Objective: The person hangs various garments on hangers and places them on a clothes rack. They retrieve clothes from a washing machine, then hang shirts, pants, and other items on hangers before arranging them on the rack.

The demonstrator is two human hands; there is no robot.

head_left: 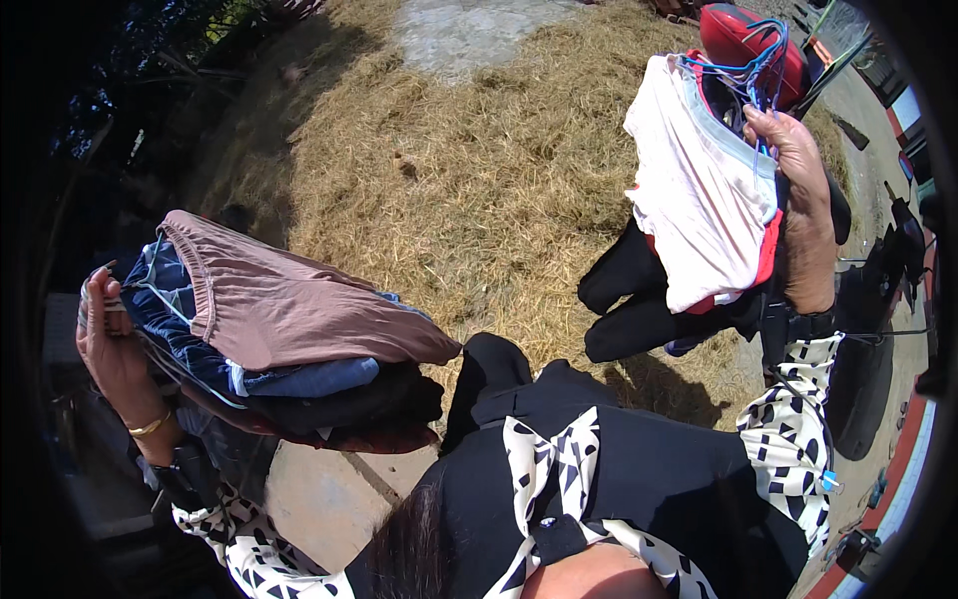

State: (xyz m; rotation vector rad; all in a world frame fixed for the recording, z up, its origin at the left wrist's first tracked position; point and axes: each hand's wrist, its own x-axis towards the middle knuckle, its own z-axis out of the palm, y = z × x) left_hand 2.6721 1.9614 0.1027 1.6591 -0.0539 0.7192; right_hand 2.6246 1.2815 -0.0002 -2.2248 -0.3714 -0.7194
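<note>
My left hand (108, 329), a gold bangle at its wrist, is closed at the edge of a bundle of clothes on hangers. On that bundle a dusty-pink garment with a gathered waistband (289, 304) lies uppermost, over blue denim (170, 299) and dark clothes (349, 404). Light-blue hangers (157, 282) show at its left end; their hooks are mostly hidden. Raised at the right, my right hand (793, 165) grips a bunch of blue hangers (763, 70). From these hang a white top (689, 190), red cloth (769, 250) and black garments with long legs or sleeves (634, 309).
Dry straw (449, 170) covers the ground ahead, with a grey bare patch (469, 35) beyond. Behind the right-hand hangers sits a red rounded object (733, 40). A parked motorbike (893, 250) stands at the right. Paving (319, 489) lies below the left bundle.
</note>
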